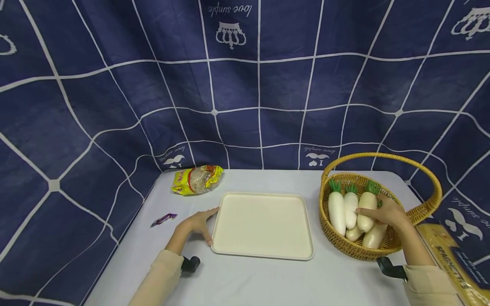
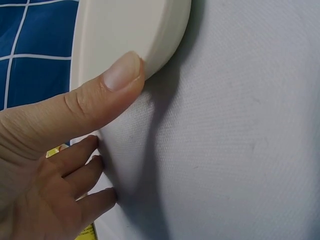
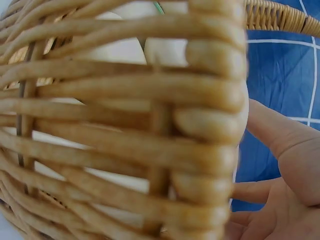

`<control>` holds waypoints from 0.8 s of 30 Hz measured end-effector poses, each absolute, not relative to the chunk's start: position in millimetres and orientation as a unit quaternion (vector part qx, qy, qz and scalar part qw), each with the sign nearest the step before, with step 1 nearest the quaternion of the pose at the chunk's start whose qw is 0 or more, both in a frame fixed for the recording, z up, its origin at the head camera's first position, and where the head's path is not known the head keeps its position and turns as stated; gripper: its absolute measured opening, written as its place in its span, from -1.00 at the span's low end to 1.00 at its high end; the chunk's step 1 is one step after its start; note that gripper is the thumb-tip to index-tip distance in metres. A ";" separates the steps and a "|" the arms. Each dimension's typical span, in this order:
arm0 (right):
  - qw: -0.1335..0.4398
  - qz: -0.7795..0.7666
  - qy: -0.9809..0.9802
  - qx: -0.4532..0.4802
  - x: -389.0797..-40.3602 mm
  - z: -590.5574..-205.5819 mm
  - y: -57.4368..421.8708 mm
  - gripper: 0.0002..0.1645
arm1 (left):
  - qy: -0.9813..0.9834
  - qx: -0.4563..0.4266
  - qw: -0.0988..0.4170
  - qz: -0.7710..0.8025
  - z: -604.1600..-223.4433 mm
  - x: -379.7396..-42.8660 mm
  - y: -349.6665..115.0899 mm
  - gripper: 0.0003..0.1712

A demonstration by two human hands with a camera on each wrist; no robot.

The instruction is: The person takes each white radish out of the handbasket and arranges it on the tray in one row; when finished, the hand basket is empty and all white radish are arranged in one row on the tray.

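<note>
Right of the tray lies a spaghetti package. Your left hand, grip spread apart, touches the tray's left edge. Right of the tray, your right hand has its grip clamped on a white radish in the wicker basket. Left of the tray lies a purple-wrapped candy; beyond it, a yellow bag.

The navy cloth at twelve o'clock is crossed by a white grid and printed with white crowns. The tray is coloured plain cream; at three o'clock, whitish radishes are topped with green, and the packet at ten is marked yellow and red.
</note>
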State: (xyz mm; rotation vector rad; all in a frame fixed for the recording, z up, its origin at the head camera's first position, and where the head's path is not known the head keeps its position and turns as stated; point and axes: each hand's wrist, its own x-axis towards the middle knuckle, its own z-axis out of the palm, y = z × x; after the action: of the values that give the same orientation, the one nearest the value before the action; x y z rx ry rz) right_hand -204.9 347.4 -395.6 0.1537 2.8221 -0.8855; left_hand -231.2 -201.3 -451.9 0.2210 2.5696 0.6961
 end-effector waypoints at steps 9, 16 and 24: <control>0.085 -0.282 0.955 0.032 -204.4 -391.8 346.1 0.24 | 0.935 0.072 0.231 0.259 -456.0 -231.5 -201.0 0.38; 0.130 -0.370 0.920 0.026 -207.6 -394.0 351.7 0.09 | 0.938 0.074 0.227 0.253 -454.4 -230.0 -201.1 0.36; 0.166 -0.450 0.877 0.036 -208.4 -399.1 357.7 0.13 | 0.937 0.081 0.226 0.255 -456.2 -230.7 -202.6 0.35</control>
State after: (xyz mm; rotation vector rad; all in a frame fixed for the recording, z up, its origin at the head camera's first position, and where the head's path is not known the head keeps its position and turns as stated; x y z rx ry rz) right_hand -208.4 357.7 -399.1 0.1024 2.4971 -1.2804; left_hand -230.7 -202.6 -456.2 0.2242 2.5830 0.7020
